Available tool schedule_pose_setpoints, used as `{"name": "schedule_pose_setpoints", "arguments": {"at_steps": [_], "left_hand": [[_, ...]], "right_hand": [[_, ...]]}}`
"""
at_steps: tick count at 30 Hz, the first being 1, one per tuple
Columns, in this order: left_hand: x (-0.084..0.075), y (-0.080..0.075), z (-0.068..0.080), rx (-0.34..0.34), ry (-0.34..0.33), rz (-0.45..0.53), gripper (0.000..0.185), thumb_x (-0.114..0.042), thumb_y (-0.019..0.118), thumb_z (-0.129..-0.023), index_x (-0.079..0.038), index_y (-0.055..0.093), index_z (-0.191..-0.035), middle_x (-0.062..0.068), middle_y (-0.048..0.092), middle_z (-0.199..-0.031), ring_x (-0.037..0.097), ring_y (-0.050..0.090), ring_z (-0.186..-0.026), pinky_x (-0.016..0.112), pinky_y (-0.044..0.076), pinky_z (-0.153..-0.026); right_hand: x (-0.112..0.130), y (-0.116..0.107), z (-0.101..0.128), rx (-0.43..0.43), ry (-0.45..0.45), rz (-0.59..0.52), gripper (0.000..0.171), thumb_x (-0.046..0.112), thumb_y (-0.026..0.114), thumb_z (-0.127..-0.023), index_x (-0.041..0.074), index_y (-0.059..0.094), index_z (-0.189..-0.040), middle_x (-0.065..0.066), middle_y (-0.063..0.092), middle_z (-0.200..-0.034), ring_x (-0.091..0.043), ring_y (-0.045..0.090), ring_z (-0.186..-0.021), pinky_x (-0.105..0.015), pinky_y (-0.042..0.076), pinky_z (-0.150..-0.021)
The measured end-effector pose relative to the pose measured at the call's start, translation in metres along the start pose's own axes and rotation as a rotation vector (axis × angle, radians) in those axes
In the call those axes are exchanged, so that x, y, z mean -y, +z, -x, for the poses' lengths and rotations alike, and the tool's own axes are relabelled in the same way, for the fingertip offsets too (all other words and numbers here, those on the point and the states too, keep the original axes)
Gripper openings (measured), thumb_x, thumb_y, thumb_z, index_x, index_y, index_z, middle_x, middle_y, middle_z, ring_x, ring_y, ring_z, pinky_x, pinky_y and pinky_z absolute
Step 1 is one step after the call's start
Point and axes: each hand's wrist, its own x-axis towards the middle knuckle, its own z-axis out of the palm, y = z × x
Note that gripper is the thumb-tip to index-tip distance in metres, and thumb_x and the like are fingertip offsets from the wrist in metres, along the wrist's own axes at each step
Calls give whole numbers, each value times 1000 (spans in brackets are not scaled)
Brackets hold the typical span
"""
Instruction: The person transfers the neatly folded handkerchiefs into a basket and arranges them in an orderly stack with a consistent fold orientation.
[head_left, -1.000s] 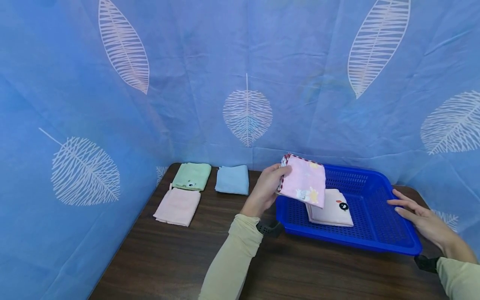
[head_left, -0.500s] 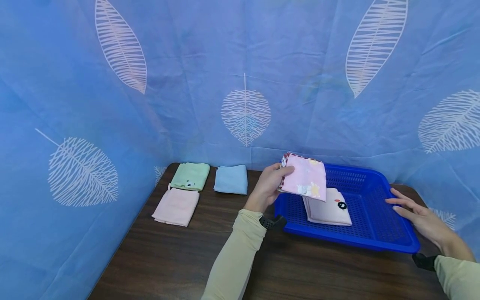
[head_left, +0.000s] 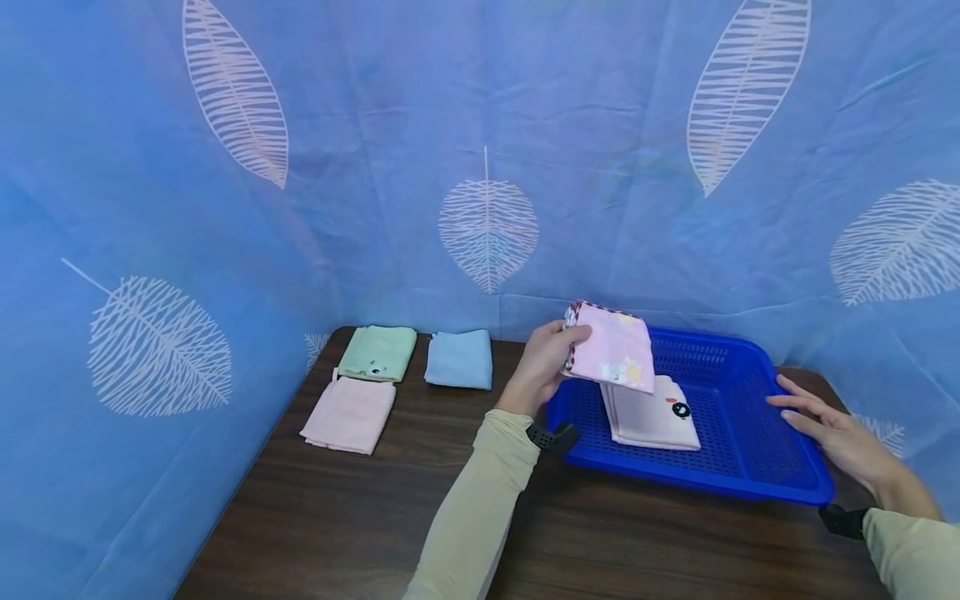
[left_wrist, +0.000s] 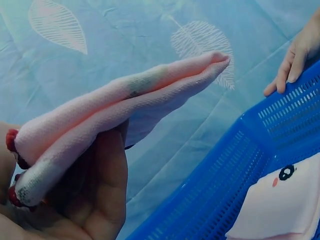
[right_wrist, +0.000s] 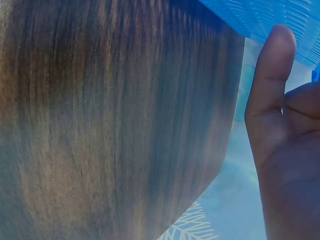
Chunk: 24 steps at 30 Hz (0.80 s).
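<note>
My left hand [head_left: 542, 367] pinches a folded pink towel [head_left: 613, 346] by its left edge, thumb on top, above the left part of the blue plastic basket [head_left: 738, 492]. Yellow and white prints and a red-and-white edging show on this towel. From the side, in the left wrist view, the pink towel [left_wrist: 125, 95] appears as two thick layers with the fingers underneath. A folded pale pink towel [head_left: 652, 421] with a black ring-shaped mark lies in the basket, partly covered by the held one. My right hand [head_left: 847, 437] rests its extended fingers on the basket's right rim.
On the left of the dark wooden table [head_left: 360, 517] lie a folded green towel [head_left: 390, 346], a light pink towel [head_left: 351, 417] in front of it and a light blue towel [head_left: 459, 360] to its right. A blue leaf-patterned curtain [head_left: 375, 208] hangs behind and at the left.
My left hand has raised the pink towel slightly and tilted its near edge up, showing more of the towel in the basket. The right hand stays at the rim; the head view has shifted slightly.
</note>
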Motion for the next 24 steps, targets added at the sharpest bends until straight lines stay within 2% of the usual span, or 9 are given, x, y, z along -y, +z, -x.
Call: {"name": "schedule_pose_setpoints", "arguments": {"at_steps": [9,12,17,18,20,22,24], "left_hand": [[3,12,-10,-32,54,-109,8,-17,64,-95,-9,67,-97,0,64,-79,11,60,-66,23,51,-58],[4,15,-15,-39,48,-105,5,-14,63,-94,-10,65,-92,-1,62,-76,10,57,-63,22,49,-55],[7,17,-20,-55,21,-95,12,-12,63,-93,-13,60,-81,-3,59,-70,9,56,-59,21,48,-51],[7,17,-20,-55,19,-102,15,-13,63,-93,-13,58,-79,-3,57,-68,9,55,-57,22,47,-51],[8,17,-21,-43,26,-110,18,-13,61,-93,-14,56,-76,-4,55,-66,9,53,-55,22,46,-50],[8,18,-23,-33,32,-122,22,-14,60,-94,-15,52,-73,-5,51,-63,9,49,-52,23,44,-49],[9,19,-25,-28,37,-118,23,-15,59,-94,-15,52,-72,-5,48,-62,9,46,-51,23,42,-49]], "right_hand": [[3,-2,0,0,20,5,48,32,35,-113,14,40,-157,46,2,-153,33,7,-120,-2,34,-77],[5,-2,-1,2,26,4,48,33,35,-113,16,40,-157,46,2,-152,32,6,-121,-2,34,-77],[3,-2,-2,17,34,-30,47,31,34,-113,16,39,-157,46,3,-152,34,11,-117,-2,40,-78],[3,-1,-3,15,41,-39,48,32,35,-113,16,39,-157,46,3,-152,32,5,-124,-3,41,-78],[2,1,-3,9,50,-50,49,34,35,-113,15,39,-157,45,1,-153,23,-6,-138,-3,41,-77],[2,4,-2,5,67,-64,50,37,35,-112,15,38,-158,45,-1,-152,0,-20,-152,-3,41,-76],[2,6,-2,0,82,-70,52,39,36,-112,14,38,-158,45,-3,-152,-27,-25,-155,-4,41,-75]]}}
